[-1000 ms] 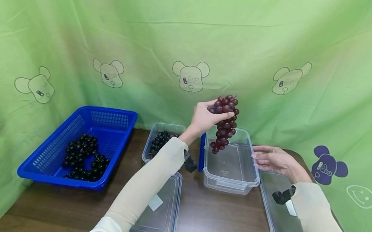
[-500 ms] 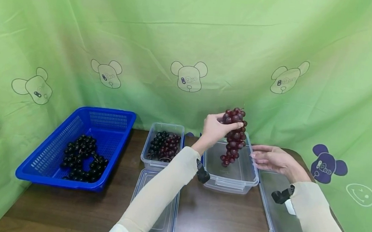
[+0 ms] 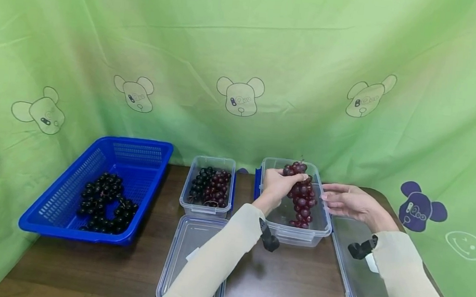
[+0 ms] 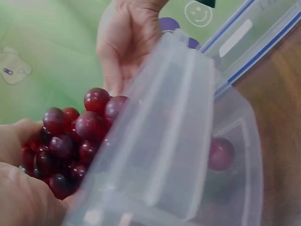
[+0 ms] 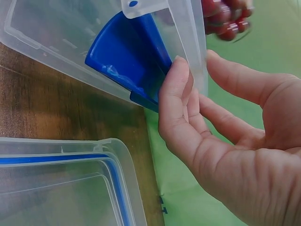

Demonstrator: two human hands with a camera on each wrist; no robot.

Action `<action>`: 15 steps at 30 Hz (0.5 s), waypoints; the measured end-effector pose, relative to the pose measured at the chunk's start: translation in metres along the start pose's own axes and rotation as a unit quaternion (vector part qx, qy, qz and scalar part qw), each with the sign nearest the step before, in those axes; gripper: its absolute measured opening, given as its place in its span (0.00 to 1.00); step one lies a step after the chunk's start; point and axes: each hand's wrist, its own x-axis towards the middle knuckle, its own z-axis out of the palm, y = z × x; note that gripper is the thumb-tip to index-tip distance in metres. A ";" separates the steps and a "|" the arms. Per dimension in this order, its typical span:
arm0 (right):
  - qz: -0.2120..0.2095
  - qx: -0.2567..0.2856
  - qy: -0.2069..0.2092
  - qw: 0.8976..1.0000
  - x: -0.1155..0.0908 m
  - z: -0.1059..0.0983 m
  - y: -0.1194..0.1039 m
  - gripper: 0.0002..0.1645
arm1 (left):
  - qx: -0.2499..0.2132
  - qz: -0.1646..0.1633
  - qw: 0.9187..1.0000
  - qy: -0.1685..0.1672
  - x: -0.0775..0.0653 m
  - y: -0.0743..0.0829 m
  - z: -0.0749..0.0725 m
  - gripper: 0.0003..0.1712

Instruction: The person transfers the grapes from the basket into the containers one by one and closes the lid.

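Observation:
My left hand (image 3: 275, 188) holds a bunch of dark red grapes (image 3: 302, 199), thumb across its front. The bunch hangs down inside the larger clear plastic container (image 3: 294, 234). In the left wrist view, the red grapes (image 4: 89, 125) lie against the palm, partly behind the container's clear wall (image 4: 160, 127). At the container's right side is my right hand (image 3: 351, 205), its fingertips touching the outer wall. Its fingers (image 5: 176, 94) look loosely bent in the right wrist view, where a blue part (image 5: 127, 56) shows through the clear plastic.
A blue basket (image 3: 151, 183) at the left holds black grapes (image 3: 104, 195). The smaller clear container (image 3: 204, 210) holds black and red grapes. One clear lid (image 3: 194, 233) lies in front of it, partly under my left forearm. Another lid (image 3: 364, 292) lies at the right.
My left hand has moved right and down, lowering the red grapes from above the larger container into it. The right hand has stayed at the container's side.

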 end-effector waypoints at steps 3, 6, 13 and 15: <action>0.000 0.006 -0.005 1.000 0.001 -0.001 0.000 0.48 | 0.004 -0.030 1.000 0.007 -0.001 -0.008 0.004 0.19; 0.002 0.008 -0.006 1.000 0.001 -0.001 0.000 0.48 | 0.008 -0.057 0.998 0.012 -0.002 -0.013 0.007 0.21; 0.000 -0.001 -0.001 1.000 0.000 0.001 -0.002 0.47 | -0.014 -0.085 0.996 0.007 0.000 -0.014 0.011 0.28; 0.000 -0.003 0.001 1.000 0.000 0.001 -0.002 0.47 | -0.020 -0.093 0.995 0.000 -0.001 -0.013 0.012 0.29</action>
